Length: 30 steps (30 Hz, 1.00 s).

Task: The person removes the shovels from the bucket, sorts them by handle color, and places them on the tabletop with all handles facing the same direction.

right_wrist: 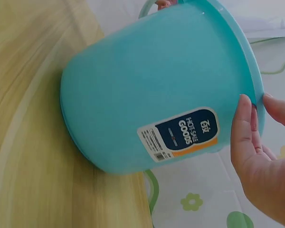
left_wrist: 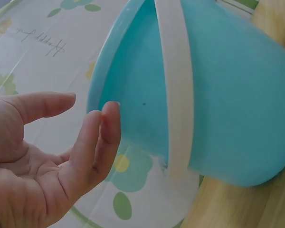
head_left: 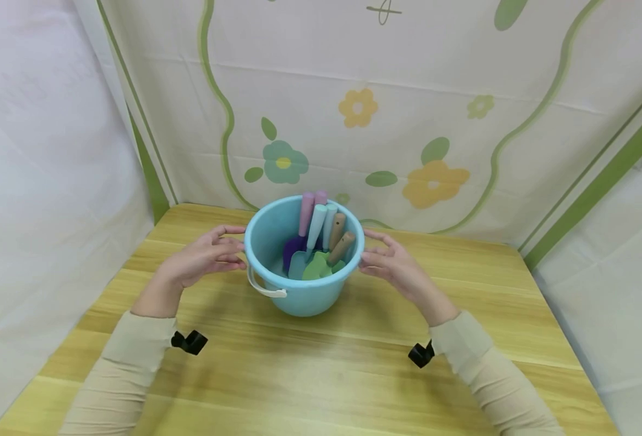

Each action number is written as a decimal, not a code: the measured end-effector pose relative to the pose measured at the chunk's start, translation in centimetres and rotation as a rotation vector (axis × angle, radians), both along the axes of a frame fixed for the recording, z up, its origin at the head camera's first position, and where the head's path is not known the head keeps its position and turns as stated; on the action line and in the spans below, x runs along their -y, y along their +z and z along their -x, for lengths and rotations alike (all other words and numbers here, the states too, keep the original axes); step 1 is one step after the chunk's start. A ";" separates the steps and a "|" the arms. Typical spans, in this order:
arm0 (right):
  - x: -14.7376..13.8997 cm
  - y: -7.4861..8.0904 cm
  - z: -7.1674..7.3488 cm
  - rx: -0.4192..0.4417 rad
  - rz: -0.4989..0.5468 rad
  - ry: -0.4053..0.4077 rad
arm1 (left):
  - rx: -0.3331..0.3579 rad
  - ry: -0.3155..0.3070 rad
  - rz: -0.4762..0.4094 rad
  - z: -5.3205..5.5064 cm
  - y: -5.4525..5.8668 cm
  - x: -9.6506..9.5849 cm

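A light blue bucket [head_left: 304, 300] stands upright on the wooden table, its white handle [head_left: 266, 292] hanging down on the near left side. Inside lean several small shovel-like tools: purple ones with pink handles [head_left: 306, 215], blue ones with pale blue handles [head_left: 316, 225], and green ones with brown handles [head_left: 342, 247]. My left hand [head_left: 207, 257] is at the left of the rim, fingers loosely bent, thumb apart from the fingers in the left wrist view. On the opposite side, my right hand [head_left: 394, 260] has its fairly straight fingertips and thumb right at the rim [right_wrist: 242, 40].
The wooden table [head_left: 310, 375] extends toward me. Behind it hangs a white cloth [head_left: 310, 72] printed with flowers and green lines. White cloths also hang at both sides. A printed label [right_wrist: 180, 135] is on the bucket's right side.
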State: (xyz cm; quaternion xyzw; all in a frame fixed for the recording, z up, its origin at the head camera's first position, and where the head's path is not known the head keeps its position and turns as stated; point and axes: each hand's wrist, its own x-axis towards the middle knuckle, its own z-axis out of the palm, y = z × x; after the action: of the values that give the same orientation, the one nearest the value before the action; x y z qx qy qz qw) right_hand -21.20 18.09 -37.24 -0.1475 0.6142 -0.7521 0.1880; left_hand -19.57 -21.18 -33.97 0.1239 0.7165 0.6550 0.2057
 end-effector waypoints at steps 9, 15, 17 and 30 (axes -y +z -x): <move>-1.0 0.5 0.3 -0.107 -0.178 0.004 | -0.135 -0.147 0.186 0.1 0.6 1.4; -1.6 1.3 0.4 -0.241 -0.287 0.002 | -0.238 -0.204 0.292 -0.3 0.9 1.4; -1.8 1.4 0.6 -0.285 -0.324 0.005 | -0.270 -0.199 0.322 -0.3 0.9 1.4; -1.1 6.0 -1.1 -0.519 -0.612 0.024 | -0.414 -0.075 0.544 -0.3 2.0 0.1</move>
State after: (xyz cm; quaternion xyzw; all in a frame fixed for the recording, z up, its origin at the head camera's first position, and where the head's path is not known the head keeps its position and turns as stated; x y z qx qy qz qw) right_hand -20.13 19.19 -31.20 -0.2771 0.8351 -0.4700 0.0706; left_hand -19.23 -21.29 -32.00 0.2210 0.8864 0.3929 0.1057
